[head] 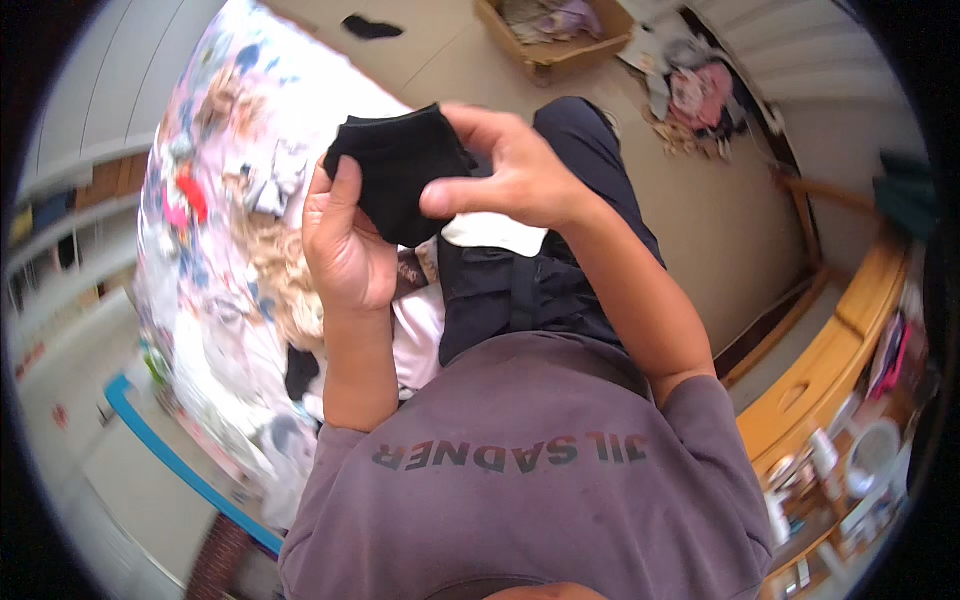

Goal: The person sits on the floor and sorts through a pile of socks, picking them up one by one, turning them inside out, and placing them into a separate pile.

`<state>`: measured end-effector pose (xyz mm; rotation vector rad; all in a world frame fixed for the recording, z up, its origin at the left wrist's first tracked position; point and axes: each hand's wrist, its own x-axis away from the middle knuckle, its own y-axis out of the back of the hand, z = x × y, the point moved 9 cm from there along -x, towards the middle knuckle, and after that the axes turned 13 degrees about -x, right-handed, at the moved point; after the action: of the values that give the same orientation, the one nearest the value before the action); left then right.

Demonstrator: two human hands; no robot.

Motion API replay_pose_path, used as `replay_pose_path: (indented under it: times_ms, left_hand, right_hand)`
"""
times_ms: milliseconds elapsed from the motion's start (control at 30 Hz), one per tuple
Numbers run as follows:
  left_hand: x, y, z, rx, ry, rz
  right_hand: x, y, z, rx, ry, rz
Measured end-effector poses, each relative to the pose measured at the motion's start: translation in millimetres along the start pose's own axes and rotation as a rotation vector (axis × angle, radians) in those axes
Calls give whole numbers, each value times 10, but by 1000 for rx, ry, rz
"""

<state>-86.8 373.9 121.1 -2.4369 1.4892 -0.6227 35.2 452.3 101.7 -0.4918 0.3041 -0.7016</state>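
Observation:
Both of my hands hold a folded black cloth item (pixel 405 169), perhaps a sock, above my lap. My left hand (pixel 349 232) grips its left side, with the thumb over the near face. At the right edge, my right hand (pixel 510 165) pinches it between thumb and fingers. A white sock-like piece of fabric (pixel 495 234) lies on my dark trousers just below the black cloth. To the left, beige fabric pieces (pixel 281 262) are heaped on a patterned bedspread (pixel 225 300), near a small black cloth (pixel 301 371).
A cardboard box (pixel 517 56) holding clothes stands on the floor ahead. A black sock (pixel 371 28) lies on the floor left of it, and a pile of clothes (pixel 701 97) right of it. Wooden furniture (pixel 817 367) with cluttered shelves runs along my right side.

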Motion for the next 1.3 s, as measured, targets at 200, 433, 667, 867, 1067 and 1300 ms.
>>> replay_pose_path:
  times_ms: [200, 433, 667, 867, 1067, 1300]
  left_hand:
    - [-331, -691, 347, -227, 98, 335]
    - [239, -1691, 1565, -97, 538, 719]
    - [583, -2168, 2456, -319, 527, 1111]
    - [-71, -1939, 2652, -459, 481, 998]
    - [-150, -1830, 2619, -402, 553, 1059]
    - [-151, -1749, 2380, -327, 525, 1069]
  right_hand:
    - [777, 517, 172, 15, -80, -281]
    - [2321, 608, 338, 224, 84, -786]
    - [4219, 414, 161, 116, 238, -1189]
    - [6339, -462, 7, -146, 118, -1486]
    - [7837, -1236, -132, -311, 225, -1795]
    - [9035, -1900, -135, -212, 418, -2066]
